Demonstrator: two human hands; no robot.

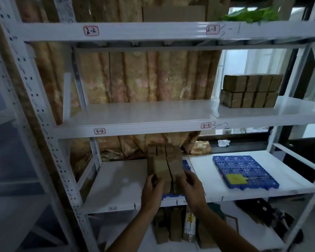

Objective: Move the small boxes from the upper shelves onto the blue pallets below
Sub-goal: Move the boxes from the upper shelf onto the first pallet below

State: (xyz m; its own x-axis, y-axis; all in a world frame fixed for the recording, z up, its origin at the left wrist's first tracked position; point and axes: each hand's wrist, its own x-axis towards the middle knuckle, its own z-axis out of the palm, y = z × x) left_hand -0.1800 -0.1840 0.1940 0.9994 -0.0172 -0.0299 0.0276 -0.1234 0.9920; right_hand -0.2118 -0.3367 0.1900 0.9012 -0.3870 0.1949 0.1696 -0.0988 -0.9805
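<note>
A block of small brown cardboard boxes point(165, 163) stands on a blue pallet point(186, 165) on the lower shelf, hiding most of that pallet. My left hand point(152, 190) grips the block's near left side. My right hand point(191, 188) grips its near right side. A second blue pallet point(247, 166) lies to the right on the same shelf, bare except for a yellow paper point(236, 178). More small brown boxes point(250, 90) are stacked in two layers on the upper shelf at the right.
The white shelf board point(144, 110) labelled 3-2 runs above my hands. White uprights point(44, 113) stand at the left. Cardboard pieces point(168, 228) and dark items point(260, 208) lie on the bottom level. A curtain point(144, 77) hangs behind the rack.
</note>
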